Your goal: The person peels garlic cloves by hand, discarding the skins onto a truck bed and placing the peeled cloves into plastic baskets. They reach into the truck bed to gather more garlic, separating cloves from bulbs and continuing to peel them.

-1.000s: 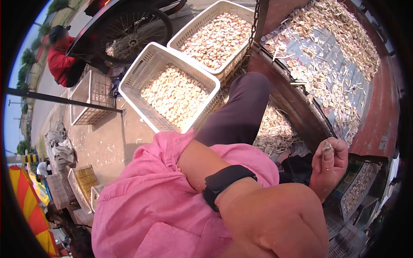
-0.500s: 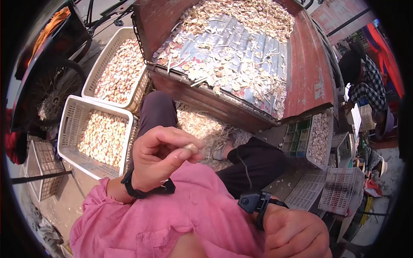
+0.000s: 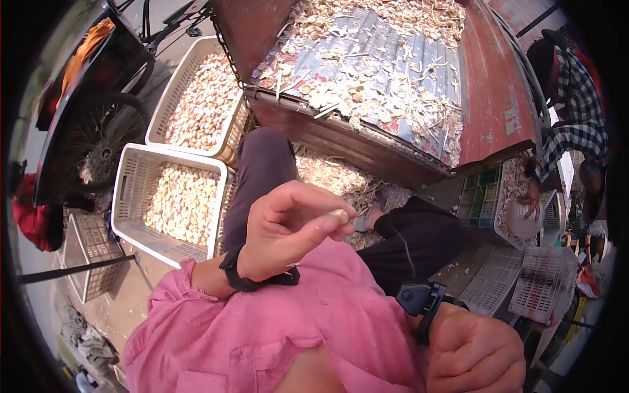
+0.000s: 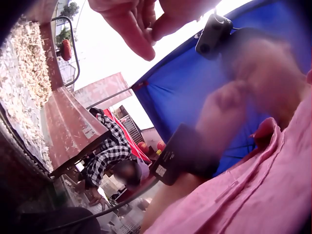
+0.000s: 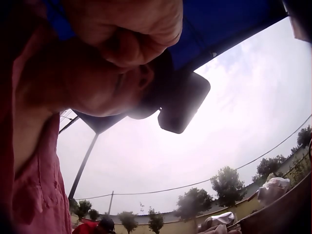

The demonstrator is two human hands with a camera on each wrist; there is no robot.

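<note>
Thumb and fingertips of my left hand [image 3: 291, 223] pinch a small pale clove [image 3: 340, 216] in front of the pink shirt [image 3: 314, 295]. In the left wrist view the same hand [image 4: 141, 19] hangs at the top, thumb and fingers close together. My right hand [image 3: 475, 354] is curled into a fist at the lower right of the head view, away from the left one; nothing shows in it. In the right wrist view this hand [image 5: 136, 34] is curled beside the face.
Two white crates [image 3: 167, 249] of cloves stand to the left. A rusty truck bed [image 3: 341, 147] strewn with peelings lies ahead. More peelings [image 3: 327, 171] lie between the legs. A person in a checkered shirt [image 3: 580, 98] reaches into a crate at the right.
The head view has swung from the crates toward the truck bed. Over the last half second both hands keep their grip and curl, while the checkered-shirt person has come further into view.
</note>
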